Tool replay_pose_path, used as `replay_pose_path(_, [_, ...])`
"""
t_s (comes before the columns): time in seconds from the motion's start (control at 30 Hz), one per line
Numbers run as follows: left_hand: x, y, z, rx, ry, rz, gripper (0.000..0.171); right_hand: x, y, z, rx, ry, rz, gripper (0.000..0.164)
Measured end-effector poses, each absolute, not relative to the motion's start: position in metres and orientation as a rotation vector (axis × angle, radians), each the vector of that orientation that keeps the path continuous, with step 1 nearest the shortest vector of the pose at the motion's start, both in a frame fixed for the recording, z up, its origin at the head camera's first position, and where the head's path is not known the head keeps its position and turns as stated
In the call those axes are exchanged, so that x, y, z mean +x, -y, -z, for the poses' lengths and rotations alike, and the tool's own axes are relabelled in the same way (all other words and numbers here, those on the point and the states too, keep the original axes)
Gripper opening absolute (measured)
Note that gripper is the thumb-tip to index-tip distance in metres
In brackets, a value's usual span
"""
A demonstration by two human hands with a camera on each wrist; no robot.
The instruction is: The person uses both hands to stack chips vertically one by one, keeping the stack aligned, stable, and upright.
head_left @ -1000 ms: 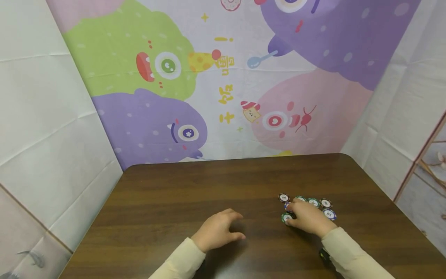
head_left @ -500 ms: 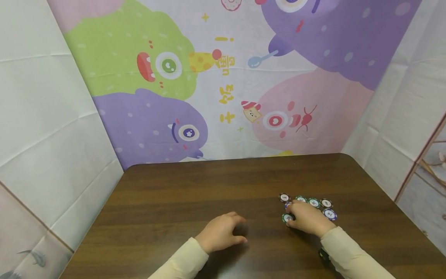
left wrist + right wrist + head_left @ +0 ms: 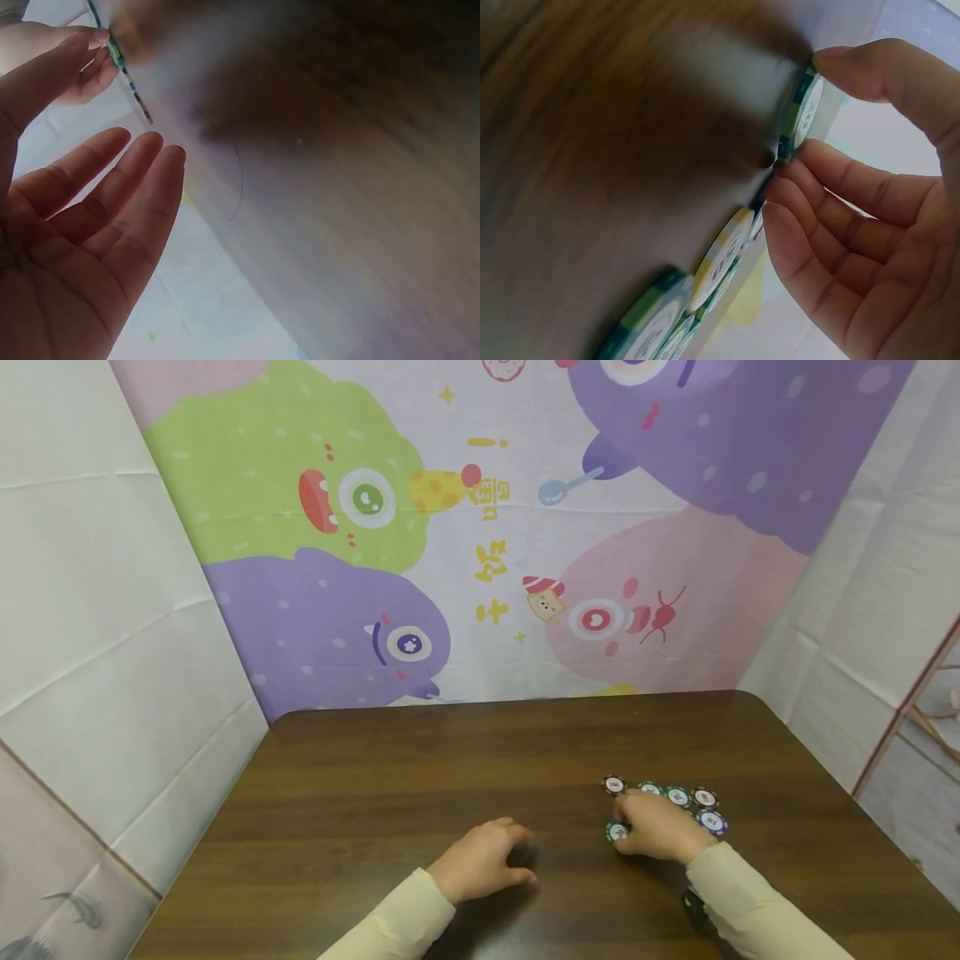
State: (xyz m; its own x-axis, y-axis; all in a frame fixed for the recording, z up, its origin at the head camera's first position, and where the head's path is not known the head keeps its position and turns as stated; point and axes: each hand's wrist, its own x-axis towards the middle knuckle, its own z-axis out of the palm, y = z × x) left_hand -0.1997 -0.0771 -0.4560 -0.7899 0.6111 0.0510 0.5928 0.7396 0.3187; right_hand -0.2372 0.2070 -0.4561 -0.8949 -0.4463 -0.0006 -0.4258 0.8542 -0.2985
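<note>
My right hand (image 3: 663, 827) pinches a green poker chip (image 3: 801, 120) flat at the table between thumb and index finger, seen edge-on in the right wrist view. Its other fingertips rest close to a dark blue chip (image 3: 758, 196). Just beyond the hand lie a black-edged chip (image 3: 614, 785), two green chips (image 3: 678, 797), another black-edged chip (image 3: 705, 797) and a blue chip (image 3: 712, 822). A yellow-edged chip (image 3: 721, 259) shows in the right wrist view, hidden behind the hand in the head view. My left hand (image 3: 480, 860) hovers over the table, fingers relaxed, holding nothing.
The brown wooden table (image 3: 360, 793) spans the lower view, with rounded far corners. A cartoon-printed cloth (image 3: 495, 652) hangs behind its far edge. Pale panels (image 3: 112, 635) stand on both sides.
The right hand has shifted slightly left and nearer, and the green chip with it. Its fingers now cover the small blue chip that showed before. The left hand has barely moved.
</note>
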Motion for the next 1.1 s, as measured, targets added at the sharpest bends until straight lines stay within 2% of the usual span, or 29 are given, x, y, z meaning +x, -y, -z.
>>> replay_pose_path(0.37, [-0.199, 0.073, 0.455, 1.024, -2.879, -0.487, 0.05, -0.234, -0.184, 0.451, -0.784, -2.917, 0.495, 0.021])
replay_pose_path(0.73, [-0.199, 0.07, 0.459, 0.965, -2.823, -0.573, 0.049, -0.228, -0.158, 0.449, -0.892, -2.857, 0.558, 0.026])
replay_pose_path(1.1, [-0.199, 0.07, 0.46, 0.991, -2.824, -0.615, 0.046, -0.226, -0.13, 0.451, -0.992, -2.788, 0.558, 0.023])
